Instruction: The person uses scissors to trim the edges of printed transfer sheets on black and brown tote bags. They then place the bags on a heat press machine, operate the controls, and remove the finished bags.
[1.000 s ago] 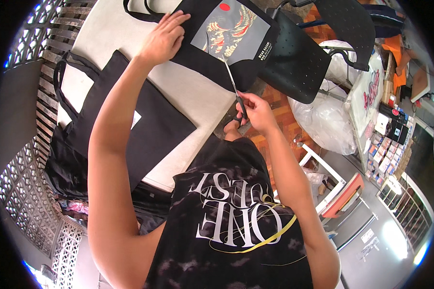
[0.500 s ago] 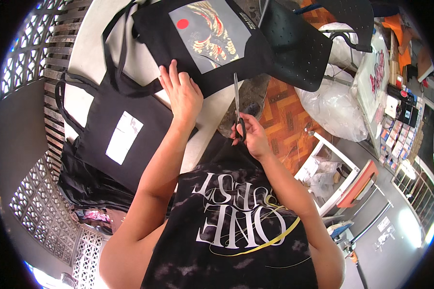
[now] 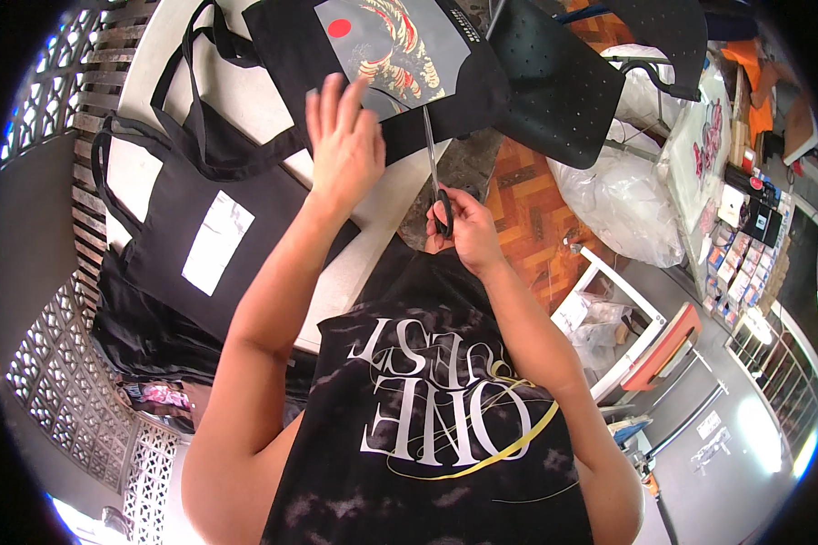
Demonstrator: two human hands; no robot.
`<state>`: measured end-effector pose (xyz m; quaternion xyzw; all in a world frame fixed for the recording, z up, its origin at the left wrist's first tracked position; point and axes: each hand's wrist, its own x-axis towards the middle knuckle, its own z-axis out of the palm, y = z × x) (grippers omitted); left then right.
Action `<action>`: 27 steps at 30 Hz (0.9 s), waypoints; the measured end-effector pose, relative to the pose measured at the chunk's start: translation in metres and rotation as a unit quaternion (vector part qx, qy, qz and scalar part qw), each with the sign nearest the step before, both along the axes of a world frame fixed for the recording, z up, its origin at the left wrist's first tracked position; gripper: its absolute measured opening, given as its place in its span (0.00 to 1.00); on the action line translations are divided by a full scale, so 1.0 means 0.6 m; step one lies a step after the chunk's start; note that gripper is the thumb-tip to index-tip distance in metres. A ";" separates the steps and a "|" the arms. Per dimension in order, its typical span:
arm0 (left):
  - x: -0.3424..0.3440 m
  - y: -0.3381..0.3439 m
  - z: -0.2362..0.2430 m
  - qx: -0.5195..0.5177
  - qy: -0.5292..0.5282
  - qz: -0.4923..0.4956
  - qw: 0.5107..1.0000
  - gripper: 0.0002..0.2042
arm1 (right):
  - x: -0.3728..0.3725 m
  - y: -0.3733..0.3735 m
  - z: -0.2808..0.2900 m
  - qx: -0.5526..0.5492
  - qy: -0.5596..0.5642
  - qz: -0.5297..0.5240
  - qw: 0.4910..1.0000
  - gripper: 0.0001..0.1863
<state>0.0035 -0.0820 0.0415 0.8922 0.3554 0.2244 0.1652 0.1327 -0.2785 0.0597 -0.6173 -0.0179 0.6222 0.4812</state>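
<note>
A black tote bag (image 3: 471,86) with a grey wave print and red disc (image 3: 386,50) lies at the top of the white table (image 3: 118,229). My left hand (image 3: 341,145) is raised at its lower left edge, fingers apart and slightly blurred, seemingly holding nothing. My right hand (image 3: 463,227) grips black-handled scissors (image 3: 441,213) below the bag, their long blades pointing up at the print's lower edge. A second black tote (image 3: 273,236) with a white rectangle (image 3: 216,241) lies at left, beside a loop of black straps (image 3: 195,136).
A black perforated chair (image 3: 554,100) stands against the table's right. Clear plastic bags (image 3: 618,204) rest on the parquet floor (image 3: 523,227) near a white frame (image 3: 609,318). A cluttered side table (image 3: 736,263) is at right, a slatted bench (image 3: 91,182) and dark fabric pile (image 3: 136,327) at left.
The printed bag has turned and shifted left, its straps now over the table. My left hand moved from its top left to its lower edge. The scissors in my right hand rose slightly since half a second ago.
</note>
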 end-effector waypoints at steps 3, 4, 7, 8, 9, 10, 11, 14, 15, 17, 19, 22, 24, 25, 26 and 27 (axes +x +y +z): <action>0.016 0.015 -0.015 -0.034 -0.016 -0.117 0.992 0.03 | -0.005 0.009 0.006 -0.005 -0.006 0.005 1.000 0.25; 0.018 0.018 -0.023 -0.034 -0.005 -0.140 0.990 0.04 | -0.007 0.012 0.008 -0.008 -0.009 0.004 1.000 0.25; 0.018 0.019 -0.031 -0.041 -0.003 -0.167 0.985 0.02 | -0.016 0.017 0.009 -0.001 -0.014 0.003 1.000 0.25; 0.019 0.018 -0.032 -0.044 -0.007 -0.168 0.985 0.02 | -0.020 0.017 0.005 0.001 -0.008 -0.005 1.000 0.25; 0.019 0.018 -0.031 -0.037 0.000 -0.173 0.984 0.02 | -0.026 0.016 0.000 0.004 -0.001 -0.011 1.000 0.25; 0.019 0.016 -0.029 -0.029 0.007 -0.177 0.984 0.02 | -0.032 0.017 -0.004 0.008 0.006 -0.018 1.000 0.25; 0.018 0.014 -0.028 -0.021 0.015 -0.181 0.983 0.02 | -0.037 0.017 -0.007 0.011 0.011 -0.028 0.999 0.25; 0.018 0.013 -0.031 -0.024 0.013 -0.179 0.983 0.02 | -0.053 0.021 -0.010 0.017 0.024 -0.053 0.998 0.25; 0.018 0.014 -0.031 -0.026 0.012 -0.179 0.983 0.02 | -0.055 0.023 -0.011 0.016 0.026 -0.054 0.998 0.25; 0.018 0.014 -0.030 -0.028 0.009 -0.179 0.983 0.02 | -0.056 0.028 -0.012 0.016 0.020 -0.053 0.998 0.25; 0.017 0.015 -0.029 -0.028 0.008 -0.178 0.984 0.02 | -0.052 0.037 -0.008 0.017 0.006 -0.045 0.999 0.25; 0.017 0.014 -0.026 -0.030 0.010 -0.177 0.984 0.02 | -0.040 0.047 -0.004 0.013 -0.013 -0.030 0.999 0.25; 0.017 0.014 -0.025 -0.030 0.012 -0.176 0.984 0.02 | -0.028 0.046 -0.008 0.012 -0.021 -0.025 0.999 0.24; 0.018 0.014 -0.026 -0.030 0.012 -0.176 0.984 0.02 | -0.022 0.046 -0.009 0.013 -0.024 -0.022 0.999 0.23; 0.018 0.014 -0.026 -0.029 0.013 -0.175 0.984 0.02 | -0.015 0.046 -0.008 0.006 -0.027 -0.015 1.000 0.21; 0.017 0.014 -0.025 -0.029 0.012 -0.176 0.984 0.02 | -0.007 0.050 0.001 -0.002 -0.029 -0.008 1.000 0.20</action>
